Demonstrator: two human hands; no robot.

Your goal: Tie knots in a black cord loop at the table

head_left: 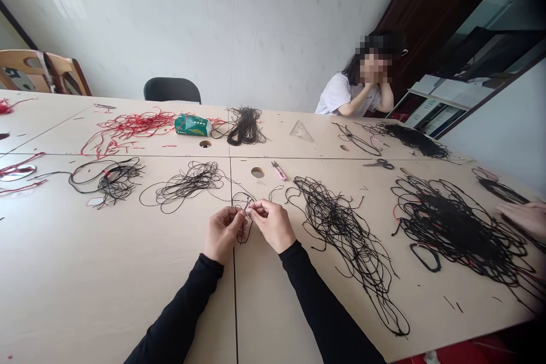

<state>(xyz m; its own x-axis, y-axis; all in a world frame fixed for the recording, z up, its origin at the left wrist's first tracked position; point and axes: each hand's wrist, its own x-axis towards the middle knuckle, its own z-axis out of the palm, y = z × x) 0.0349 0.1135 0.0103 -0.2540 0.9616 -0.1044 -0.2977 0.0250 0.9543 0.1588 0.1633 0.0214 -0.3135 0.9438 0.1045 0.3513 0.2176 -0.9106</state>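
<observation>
Black cord sits at six o'clock on my feed, pinched by left hand and right hand, both clenched on it (held close together, apart from the tangled heap at their three o'clock on the desk).

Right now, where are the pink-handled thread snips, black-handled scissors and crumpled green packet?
Pink-handled thread snips point(280, 172), head view, on the handle.
Black-handled scissors point(386, 164), head view, on the loops.
Crumpled green packet point(193, 125), head view, on its middle.

Pale laminate table, black cord tangles, red cord (pink snips too)
</observation>
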